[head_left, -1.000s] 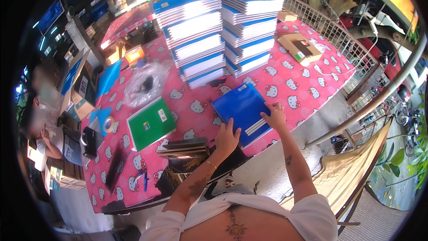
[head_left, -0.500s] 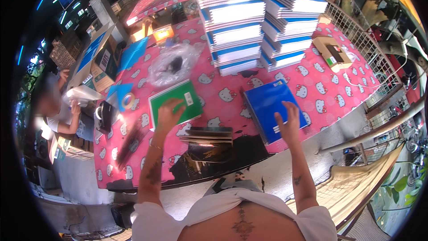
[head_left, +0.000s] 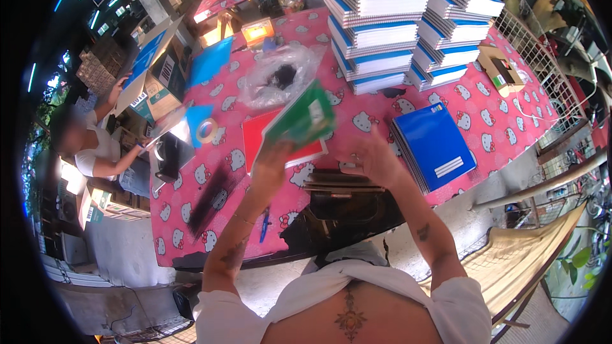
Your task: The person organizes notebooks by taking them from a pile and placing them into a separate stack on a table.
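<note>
My left hand [head_left: 273,160] grips the near left edge of a green notebook [head_left: 310,113], which is tilted up off the table and slightly smeared by motion. Beneath it lies a red notebook [head_left: 252,132], partly covered by the green one. My right hand [head_left: 375,159] hovers with fingers apart and nothing in them, between the green notebook and a blue spiral notebook [head_left: 437,143]. The blue notebook lies flat on the pink table to its right. Below my right hand, a black box-like metal device [head_left: 347,200] sits at the table's near edge.
Tall stacks of spiral notebooks [head_left: 389,32] stand at the back. A clear plastic bag [head_left: 255,83], a tape roll [head_left: 206,130], a tape dispenser [head_left: 167,158] and a blue pen [head_left: 264,226] lie leftward. A small cardboard box [head_left: 500,71] sits right. Another person [head_left: 102,143] works beside cartons.
My left hand has lifted and tilted the green notebook, baring the red one under it. My right hand has come off the blue notebook and moved left. The view has shifted.
</note>
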{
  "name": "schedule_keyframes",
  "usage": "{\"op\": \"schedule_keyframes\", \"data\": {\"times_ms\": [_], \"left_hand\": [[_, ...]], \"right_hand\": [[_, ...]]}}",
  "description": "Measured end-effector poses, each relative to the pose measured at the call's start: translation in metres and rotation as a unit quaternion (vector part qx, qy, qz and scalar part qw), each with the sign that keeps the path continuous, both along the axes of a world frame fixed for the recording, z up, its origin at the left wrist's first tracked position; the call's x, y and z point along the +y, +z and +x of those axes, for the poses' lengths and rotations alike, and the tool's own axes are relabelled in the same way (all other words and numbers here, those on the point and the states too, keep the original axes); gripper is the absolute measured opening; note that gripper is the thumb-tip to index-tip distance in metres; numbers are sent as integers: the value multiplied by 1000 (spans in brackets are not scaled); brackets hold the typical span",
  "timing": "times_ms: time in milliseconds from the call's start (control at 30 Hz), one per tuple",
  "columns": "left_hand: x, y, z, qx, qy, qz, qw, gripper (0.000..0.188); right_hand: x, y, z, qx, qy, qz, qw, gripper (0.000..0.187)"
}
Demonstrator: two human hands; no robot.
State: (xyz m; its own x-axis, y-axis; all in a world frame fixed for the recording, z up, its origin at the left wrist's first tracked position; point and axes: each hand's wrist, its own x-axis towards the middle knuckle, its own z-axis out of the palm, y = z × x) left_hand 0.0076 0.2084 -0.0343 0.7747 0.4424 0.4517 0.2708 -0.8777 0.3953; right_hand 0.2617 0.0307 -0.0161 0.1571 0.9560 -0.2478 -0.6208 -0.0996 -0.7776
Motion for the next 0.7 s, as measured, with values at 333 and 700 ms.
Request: {"op": "schedule_keyframes", "data": {"times_ms": [333,700], "left_hand": [[-7,24,6,-215,23,-9,976,54],[-66,46,38,-110,-153,-476,859,24]], "right_hand": [[-16,19,-3,-238,-25,51,970,27],[-127,-15,23,-283,-210,96,931,30]]}}
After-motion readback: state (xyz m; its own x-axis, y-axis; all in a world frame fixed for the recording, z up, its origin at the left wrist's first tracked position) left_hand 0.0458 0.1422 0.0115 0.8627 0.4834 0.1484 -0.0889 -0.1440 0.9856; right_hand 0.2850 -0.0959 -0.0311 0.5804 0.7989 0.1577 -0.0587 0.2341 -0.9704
